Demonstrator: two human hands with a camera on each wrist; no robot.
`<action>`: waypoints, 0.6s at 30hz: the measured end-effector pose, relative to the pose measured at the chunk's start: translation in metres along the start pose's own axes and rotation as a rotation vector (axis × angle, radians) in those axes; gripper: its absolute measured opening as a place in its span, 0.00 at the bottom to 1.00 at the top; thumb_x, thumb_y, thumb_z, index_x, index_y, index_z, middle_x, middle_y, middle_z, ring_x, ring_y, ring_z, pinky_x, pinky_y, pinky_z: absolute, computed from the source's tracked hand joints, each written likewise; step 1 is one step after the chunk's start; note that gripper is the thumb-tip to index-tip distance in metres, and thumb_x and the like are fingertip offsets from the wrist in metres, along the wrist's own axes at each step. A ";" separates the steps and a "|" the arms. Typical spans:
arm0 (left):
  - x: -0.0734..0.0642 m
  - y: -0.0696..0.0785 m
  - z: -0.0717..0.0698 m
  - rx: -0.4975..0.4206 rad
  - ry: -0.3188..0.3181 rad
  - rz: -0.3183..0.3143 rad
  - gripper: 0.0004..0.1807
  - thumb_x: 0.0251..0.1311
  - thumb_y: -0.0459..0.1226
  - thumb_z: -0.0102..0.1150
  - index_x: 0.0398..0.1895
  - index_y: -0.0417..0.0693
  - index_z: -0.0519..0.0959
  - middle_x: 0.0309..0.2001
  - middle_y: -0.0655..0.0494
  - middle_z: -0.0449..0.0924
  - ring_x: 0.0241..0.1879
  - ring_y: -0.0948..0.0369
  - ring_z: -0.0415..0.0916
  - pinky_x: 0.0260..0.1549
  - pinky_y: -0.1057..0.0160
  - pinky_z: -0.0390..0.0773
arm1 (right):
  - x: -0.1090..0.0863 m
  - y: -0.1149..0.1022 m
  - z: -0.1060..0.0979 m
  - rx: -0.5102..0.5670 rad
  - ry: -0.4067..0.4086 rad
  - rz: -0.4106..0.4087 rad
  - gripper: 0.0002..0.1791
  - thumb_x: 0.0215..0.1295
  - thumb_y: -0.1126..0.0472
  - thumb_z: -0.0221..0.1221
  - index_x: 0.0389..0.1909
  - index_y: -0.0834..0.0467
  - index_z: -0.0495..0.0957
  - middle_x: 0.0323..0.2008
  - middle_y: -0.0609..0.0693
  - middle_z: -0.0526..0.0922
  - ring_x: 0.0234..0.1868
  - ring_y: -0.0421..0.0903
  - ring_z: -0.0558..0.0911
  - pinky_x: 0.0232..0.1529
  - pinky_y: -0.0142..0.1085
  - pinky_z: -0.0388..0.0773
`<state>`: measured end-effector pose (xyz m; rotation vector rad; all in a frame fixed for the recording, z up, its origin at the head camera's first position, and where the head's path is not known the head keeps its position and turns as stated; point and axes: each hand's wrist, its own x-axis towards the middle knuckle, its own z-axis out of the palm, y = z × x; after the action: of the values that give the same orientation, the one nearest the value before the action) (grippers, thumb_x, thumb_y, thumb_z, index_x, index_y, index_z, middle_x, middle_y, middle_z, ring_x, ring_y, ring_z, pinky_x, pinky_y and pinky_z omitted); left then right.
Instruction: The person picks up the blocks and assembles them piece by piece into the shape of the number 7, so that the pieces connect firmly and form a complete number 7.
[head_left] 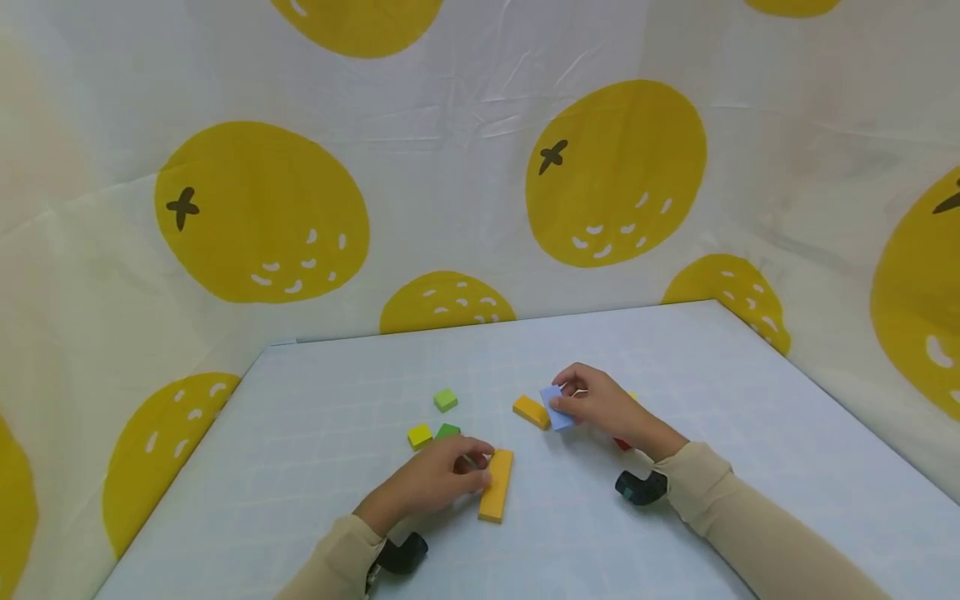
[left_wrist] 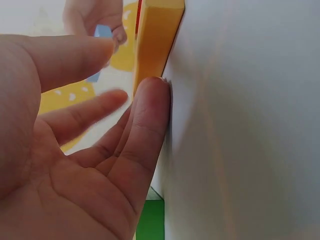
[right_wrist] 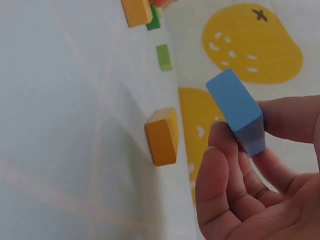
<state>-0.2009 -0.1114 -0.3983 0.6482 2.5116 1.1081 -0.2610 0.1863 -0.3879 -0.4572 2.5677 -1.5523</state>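
In the head view, my right hand [head_left: 596, 402] pinches a light blue rectangular block [head_left: 557, 408] between thumb and fingers. The right wrist view shows this blue block [right_wrist: 235, 102] raised off the tabletop, its end tilted toward the camera. Low over the table, my left hand [head_left: 435, 477] is beside a long orange block [head_left: 497, 487] that lies flat. Its fingers are loosely bent; in the left wrist view one fingertip [left_wrist: 155, 95] is right at the end of the orange block [left_wrist: 159, 37], with the thumb apart from it. A shorter orange block [head_left: 531, 412] lies just left of the blue one.
Left of centre lie a light green block [head_left: 446, 400], a yellow block [head_left: 420, 436] and a darker green block [head_left: 448, 431], partly hidden by my left hand. A red block [head_left: 622, 444] and a yellow piece [head_left: 633, 396] peek out around my right hand. A lemon-print curtain [head_left: 450, 183] hangs behind the table [head_left: 337, 375].
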 end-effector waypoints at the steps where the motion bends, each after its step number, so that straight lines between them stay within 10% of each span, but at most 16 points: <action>1: -0.001 0.000 -0.001 0.007 -0.005 0.005 0.18 0.65 0.44 0.65 0.57 0.55 0.81 0.43 0.65 0.80 0.40 0.62 0.77 0.40 0.61 0.78 | 0.003 -0.001 0.002 0.008 0.002 0.004 0.19 0.67 0.58 0.65 0.53 0.62 0.74 0.40 0.55 0.77 0.39 0.49 0.79 0.37 0.39 0.81; 18: -0.007 -0.012 -0.002 0.015 -0.087 0.130 0.16 0.66 0.42 0.66 0.57 0.58 0.83 0.41 0.65 0.77 0.38 0.66 0.75 0.42 0.66 0.77 | 0.035 -0.012 0.036 0.091 -0.044 0.041 0.17 0.66 0.56 0.65 0.51 0.59 0.75 0.36 0.54 0.80 0.31 0.49 0.83 0.36 0.38 0.82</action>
<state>-0.1987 -0.1231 -0.4051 0.8551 2.4360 1.0804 -0.2830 0.1400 -0.3919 -0.4213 2.4466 -1.6181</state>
